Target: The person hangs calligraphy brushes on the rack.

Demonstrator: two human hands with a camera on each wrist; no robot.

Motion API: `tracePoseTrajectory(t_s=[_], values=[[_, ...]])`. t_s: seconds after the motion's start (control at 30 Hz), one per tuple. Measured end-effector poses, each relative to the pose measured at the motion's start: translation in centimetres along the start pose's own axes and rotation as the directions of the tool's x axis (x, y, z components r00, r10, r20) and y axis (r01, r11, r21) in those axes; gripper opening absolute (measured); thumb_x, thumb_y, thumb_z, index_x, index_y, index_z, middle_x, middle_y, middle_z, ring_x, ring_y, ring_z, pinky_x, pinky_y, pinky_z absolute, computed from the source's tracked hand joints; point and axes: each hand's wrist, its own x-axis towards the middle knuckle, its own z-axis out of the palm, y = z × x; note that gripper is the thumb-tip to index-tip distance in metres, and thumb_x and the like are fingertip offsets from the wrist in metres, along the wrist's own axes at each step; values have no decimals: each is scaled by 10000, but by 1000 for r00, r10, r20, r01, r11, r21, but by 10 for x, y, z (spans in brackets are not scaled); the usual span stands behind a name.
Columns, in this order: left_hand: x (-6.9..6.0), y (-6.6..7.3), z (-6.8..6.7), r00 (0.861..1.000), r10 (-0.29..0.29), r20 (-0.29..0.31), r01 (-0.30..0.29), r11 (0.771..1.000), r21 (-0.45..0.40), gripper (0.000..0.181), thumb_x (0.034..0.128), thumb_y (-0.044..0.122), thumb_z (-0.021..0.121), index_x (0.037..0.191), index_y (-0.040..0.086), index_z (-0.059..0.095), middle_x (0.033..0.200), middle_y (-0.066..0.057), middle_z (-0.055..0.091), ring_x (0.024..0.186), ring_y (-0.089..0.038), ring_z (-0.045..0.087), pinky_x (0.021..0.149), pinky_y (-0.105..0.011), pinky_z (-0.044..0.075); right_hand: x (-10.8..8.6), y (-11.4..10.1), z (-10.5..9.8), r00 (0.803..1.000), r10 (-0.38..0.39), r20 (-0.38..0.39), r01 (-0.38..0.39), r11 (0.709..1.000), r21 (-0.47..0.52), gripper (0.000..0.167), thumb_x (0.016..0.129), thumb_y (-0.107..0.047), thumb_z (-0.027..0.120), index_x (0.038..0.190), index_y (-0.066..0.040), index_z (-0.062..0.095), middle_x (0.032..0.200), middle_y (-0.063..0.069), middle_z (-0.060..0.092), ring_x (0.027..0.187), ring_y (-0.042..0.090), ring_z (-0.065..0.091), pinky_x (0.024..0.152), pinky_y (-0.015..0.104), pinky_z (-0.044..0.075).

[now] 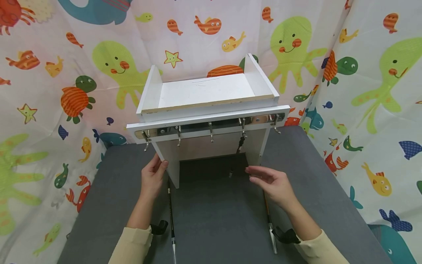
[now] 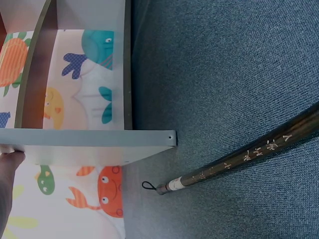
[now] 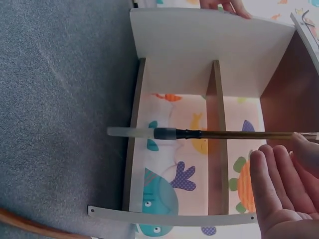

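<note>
A white wooden shelf (image 1: 207, 113) with a metal hook rail stands on the grey table. My left hand (image 1: 153, 176) grips the front edge of its left side panel, the thumb in front. A calligraphy brush (image 3: 239, 135) with a pale tip hangs by its loop from a hook (image 1: 243, 126) right of the middle. Beside this brush is my right hand (image 1: 273, 183), fingers extended and the thumb close to the handle; nothing is gripped. One calligraphy brush (image 2: 249, 155) with written characters lies left of the shelf, and another brush (image 1: 267, 211) lies to the right.
Several other hooks on the rail (image 1: 194, 127) carry nothing. The grey table (image 1: 214, 220) extends toward me and to both sides. Behind it hangs a curtain (image 1: 194, 47) printed with sea animals. Black wrist mounts (image 1: 159, 227) sit below both hands.
</note>
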Motion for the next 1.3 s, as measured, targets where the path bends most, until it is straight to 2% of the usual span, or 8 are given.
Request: tracePoseTrajectory(t_s=[0.37, 0.6, 0.73, 0.87, 0.93, 1.07, 1.17, 1.3], values=[[0, 0, 0, 1000, 0, -7, 0, 1000, -4, 504, 986, 21, 613, 1474, 92, 510, 1486, -136, 522, 1220, 8, 591, 973, -168, 508, -8, -1, -14, 998, 2, -63, 1, 998, 58, 347, 882, 30, 744, 1223, -8, 697, 1198, 203, 713, 1095, 183, 706, 897, 257, 580], [-1, -3, 1, 999, -34, 8, 34, 999, 15, 524, 987, 60, 626, 1491, 103, 489, 1506, -124, 502, 1240, 1, 576, 967, -153, 503, -19, 2, -21, 996, 26, -90, -20, 998, 63, 338, 884, 29, 741, 1218, 4, 694, 1186, 215, 714, 1082, 168, 713, 881, 262, 587], [0, -3, 0, 1000, -10, 13, 10, 1000, -14, 525, 983, 37, 624, 1488, 81, 487, 1502, -156, 497, 1249, -19, 580, 978, -169, 506, -24, 7, -25, 993, 39, -109, -31, 997, 70, 342, 888, 37, 732, 1225, 30, 681, 1169, 245, 708, 1066, 173, 719, 875, 258, 587], [0, -1, -1, 1000, -3, -6, 3, 1000, 1, 518, 981, 27, 622, 1480, 78, 496, 1483, -171, 509, 1216, 6, 593, 963, -151, 505, -27, 13, -27, 992, 51, -114, -40, 995, 91, 352, 889, 52, 723, 1234, 78, 656, 1168, 311, 680, 1058, 200, 723, 878, 257, 585], [1, -1, -2, 1000, -11, -3, 11, 1000, 8, 515, 984, 39, 621, 1481, 91, 499, 1483, -159, 514, 1209, 17, 595, 963, -153, 507, -30, 17, -28, 989, 71, -131, -60, 995, 85, 354, 888, 45, 728, 1233, 77, 656, 1169, 322, 674, 1052, 187, 726, 877, 246, 582], [2, 1, -2, 1000, -11, 10, 11, 1000, -8, 523, 982, 39, 625, 1485, 96, 495, 1493, -148, 509, 1224, 6, 592, 979, -171, 506, -36, 27, -28, 971, 163, -177, -161, 987, 28, 348, 890, -49, 765, 1221, 20, 684, 1159, 262, 708, 1020, 88, 723, 866, 188, 571], [2, 2, -1, 1000, -7, 9, 8, 1000, -31, 528, 978, 26, 628, 1485, 89, 492, 1497, -151, 501, 1233, -1, 590, 982, -175, 506, -38, 37, -29, 950, 238, -201, -243, 970, -3, 373, 881, -119, 792, 1219, 2, 692, 1143, 220, 730, 987, 28, 715, 844, 157, 562], [1, 0, -2, 1000, -13, 9, 14, 1000, -24, 526, 980, 36, 631, 1484, 98, 494, 1498, -134, 506, 1231, 6, 586, 980, -171, 505, -41, 51, -29, 929, 300, -217, -316, 948, -41, 426, 873, -153, 805, 1238, 26, 677, 1129, 215, 736, 947, -8, 709, 811, 135, 554]])
